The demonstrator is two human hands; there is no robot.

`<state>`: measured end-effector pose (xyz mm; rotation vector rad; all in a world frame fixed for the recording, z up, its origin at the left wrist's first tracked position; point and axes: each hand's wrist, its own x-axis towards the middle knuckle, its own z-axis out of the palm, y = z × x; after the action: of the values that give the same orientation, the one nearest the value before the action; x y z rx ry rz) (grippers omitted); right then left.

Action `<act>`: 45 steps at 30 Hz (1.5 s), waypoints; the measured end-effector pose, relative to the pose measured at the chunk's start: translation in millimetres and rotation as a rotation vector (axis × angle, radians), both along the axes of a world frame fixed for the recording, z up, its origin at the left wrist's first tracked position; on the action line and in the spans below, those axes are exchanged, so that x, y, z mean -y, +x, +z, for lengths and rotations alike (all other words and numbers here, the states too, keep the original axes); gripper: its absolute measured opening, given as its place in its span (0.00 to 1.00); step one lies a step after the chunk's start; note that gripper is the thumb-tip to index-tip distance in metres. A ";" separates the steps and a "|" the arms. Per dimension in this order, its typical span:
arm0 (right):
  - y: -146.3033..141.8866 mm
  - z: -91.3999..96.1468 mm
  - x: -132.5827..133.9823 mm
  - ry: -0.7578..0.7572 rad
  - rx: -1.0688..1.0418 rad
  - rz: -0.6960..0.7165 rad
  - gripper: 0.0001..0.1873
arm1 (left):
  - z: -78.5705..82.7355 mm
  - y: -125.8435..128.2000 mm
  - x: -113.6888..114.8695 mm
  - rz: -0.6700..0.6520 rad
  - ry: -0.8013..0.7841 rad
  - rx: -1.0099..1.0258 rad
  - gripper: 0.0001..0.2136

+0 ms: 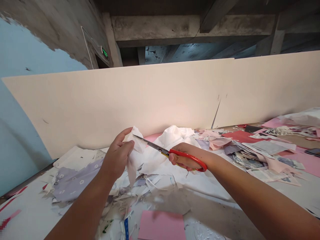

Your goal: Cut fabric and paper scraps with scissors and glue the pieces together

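My left hand pinches a piece of thin white fabric between thumb and fingers, and a strip of it hangs below. My right hand grips a pair of red-handled scissors through the loops. The blades point left and reach the white fabric beside my left thumb; they look nearly closed. Behind and under my hands lies a heap of white cloth. Beneath, a pink rectangular sheet lies flat near the front edge of view, next to a blue strip-like object.
Lilac flowered cloth lies at left among white scraps. On the right sit a stack of fabric pieces, red and pink sheets, a bundle of white cord and a dark flat object. A cream board stands along the back.
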<state>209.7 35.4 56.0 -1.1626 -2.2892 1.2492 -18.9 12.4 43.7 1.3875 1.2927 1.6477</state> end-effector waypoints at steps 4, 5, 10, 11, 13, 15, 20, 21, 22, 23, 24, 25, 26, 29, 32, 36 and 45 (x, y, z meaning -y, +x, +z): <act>-2.2 -6.8 -4.4 0.039 0.021 -0.049 0.19 | -0.1 0.5 -0.1 0.027 -0.013 0.003 0.26; -2.9 -8.2 -5.3 0.048 0.023 -0.059 0.19 | -0.2 0.2 -0.1 0.022 -0.016 0.004 0.26; -5.4 -10.6 -6.6 -0.009 0.010 -0.069 0.17 | -1.8 -3.7 -1.0 -0.048 -0.017 0.012 0.27; -5.6 -10.4 -6.5 -0.030 0.011 -0.075 0.17 | -2.1 -4.5 -1.2 -0.056 -0.019 0.016 0.27; -5.2 -10.3 -6.5 -0.051 0.017 -0.076 0.16 | -2.3 -5.5 -1.2 -0.068 -0.023 0.017 0.27; -3.9 -11.2 -7.0 -0.009 -0.004 -0.039 0.16 | -2.0 -5.9 -0.9 -0.061 -0.023 0.009 0.27; 1.7 -17.9 -11.3 0.105 -0.066 0.140 0.22 | 0.6 -4.6 0.9 -0.065 -0.043 0.004 0.27; 2.5 -19.2 -12.2 0.098 -0.051 0.161 0.23 | 1.1 -4.4 1.4 -0.076 -0.048 0.008 0.28; 2.9 -20.2 -12.8 0.096 -0.035 0.180 0.24 | 1.5 -4.4 1.9 -0.084 -0.050 0.010 0.28; 3.0 -20.8 -13.2 0.103 -0.021 0.199 0.25 | 1.8 -4.5 2.3 -0.091 -0.051 0.008 0.28; 2.8 -20.9 -13.4 0.121 -0.010 0.216 0.26 | 1.9 -4.7 2.7 -0.095 -0.048 0.002 0.28; 2.5 -20.7 -13.4 0.143 -0.003 0.226 0.26 | 2.0 -5.0 3.0 -0.100 -0.047 -0.005 0.28; 2.1 -20.3 -13.2 0.163 0.002 0.231 0.27 | 1.9 -5.3 3.3 -0.105 -0.048 -0.011 0.28; 0.8 -18.5 -12.6 0.183 0.014 0.215 0.29 | 1.5 -5.1 3.7 -0.116 -0.060 -0.006 0.28; -0.1 -17.6 -12.2 0.166 0.018 0.211 0.30 | 0.8 -2.5 4.1 -0.107 -0.070 -0.017 0.28; -1.4 -17.6 -12.0 0.173 0.029 0.207 0.30 | 1.2 3.3 4.7 -0.083 -0.072 -0.049 0.27; -4.5 -20.7 -10.3 0.151 -0.043 0.195 0.34 | 6.3 14.2 11.9 -0.049 -0.067 -0.097 0.31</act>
<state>205.3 45.8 35.4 -0.8710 -2.4638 1.1297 -4.8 0.4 50.0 1.4631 1.3451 1.5072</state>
